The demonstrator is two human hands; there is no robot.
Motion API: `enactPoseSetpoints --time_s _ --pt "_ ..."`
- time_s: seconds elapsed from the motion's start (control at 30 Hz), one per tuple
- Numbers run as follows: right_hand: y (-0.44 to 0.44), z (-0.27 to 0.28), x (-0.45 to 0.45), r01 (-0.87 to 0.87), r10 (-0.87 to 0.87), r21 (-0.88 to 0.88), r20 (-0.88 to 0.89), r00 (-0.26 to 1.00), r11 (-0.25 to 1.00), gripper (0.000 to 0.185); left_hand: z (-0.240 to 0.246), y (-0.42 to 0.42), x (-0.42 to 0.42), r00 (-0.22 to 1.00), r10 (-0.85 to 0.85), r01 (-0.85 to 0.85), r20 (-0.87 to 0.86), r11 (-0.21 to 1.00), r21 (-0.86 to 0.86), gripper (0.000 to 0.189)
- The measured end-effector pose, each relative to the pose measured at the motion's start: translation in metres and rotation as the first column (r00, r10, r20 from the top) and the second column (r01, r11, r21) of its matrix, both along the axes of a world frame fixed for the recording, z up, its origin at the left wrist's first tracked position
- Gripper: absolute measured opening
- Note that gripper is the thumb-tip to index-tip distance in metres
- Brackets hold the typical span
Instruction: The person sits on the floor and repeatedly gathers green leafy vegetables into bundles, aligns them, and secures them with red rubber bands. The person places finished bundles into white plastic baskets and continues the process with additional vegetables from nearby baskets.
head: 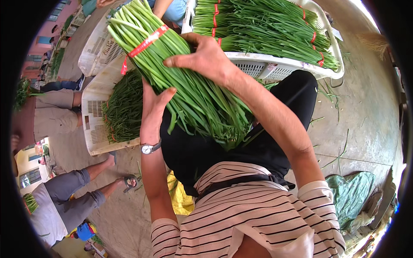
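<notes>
A large bundle of green garlic chives (pixel 190 87), bound near its pale stem ends with a red printed tape (pixel 148 41), lies tilted between my hands over my lap. My left hand (pixel 155 103), with a watch on its wrist, supports the bundle from its left side and below, thumb on the leaves. From above and the right, my right hand (pixel 206 56) grips it, thumb across the leaves; some of its fingers are hidden behind the bundle. The leaf tips hang down over my black trousers.
A white plastic crate (pixel 271 61) of red-taped chive bundles stands ahead on the right. Another crate (pixel 93 142) with bundles is at the left, beside further white crates (pixel 96 42). Several people stand or sit at the left and top. A green sheet (pixel 351 193) and loose leaves lie on the floor.
</notes>
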State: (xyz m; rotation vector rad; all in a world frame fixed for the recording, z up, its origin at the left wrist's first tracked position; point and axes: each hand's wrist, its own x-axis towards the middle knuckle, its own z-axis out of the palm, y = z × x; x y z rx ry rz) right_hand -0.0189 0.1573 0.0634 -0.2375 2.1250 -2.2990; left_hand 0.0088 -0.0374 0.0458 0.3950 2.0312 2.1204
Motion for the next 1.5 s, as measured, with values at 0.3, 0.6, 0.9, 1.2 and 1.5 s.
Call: enactPoseSetpoints --time_s 0.3,0.6,0.9,1.2,1.5 --pt "-0.034 -0.02 -0.066 -0.08 0.099 0.235 -0.072 0.992 0.969 0.072 -0.021 0.008 -0.033 0.969 0.243 -0.249 0.055 0.945 0.211 0.071" --pt "-0.04 -0.041 -0.066 -0.089 0.165 0.55 -0.09 0.982 0.83 0.074 -0.042 -0.001 -0.021 0.926 0.289 -0.363 0.245 0.86 0.357 0.062" --pt "-0.047 -0.053 0.071 0.353 0.247 0.59 -0.703 0.667 0.727 0.04 -0.058 -0.025 -0.025 0.813 0.462 -0.582 0.355 0.675 0.454 0.044" --pt "0.002 -0.155 0.131 0.046 0.41 0.866 -0.282 0.867 0.498 0.025 -0.064 -0.071 -0.023 0.723 0.557 -0.69 0.409 0.55 0.471 0.053" --pt "-0.036 -0.096 0.144 -0.094 0.1 0.235 -0.016 0.995 0.968 0.013 -0.073 -0.074 -0.02 0.751 0.515 -0.655 0.413 0.501 0.566 0.056"
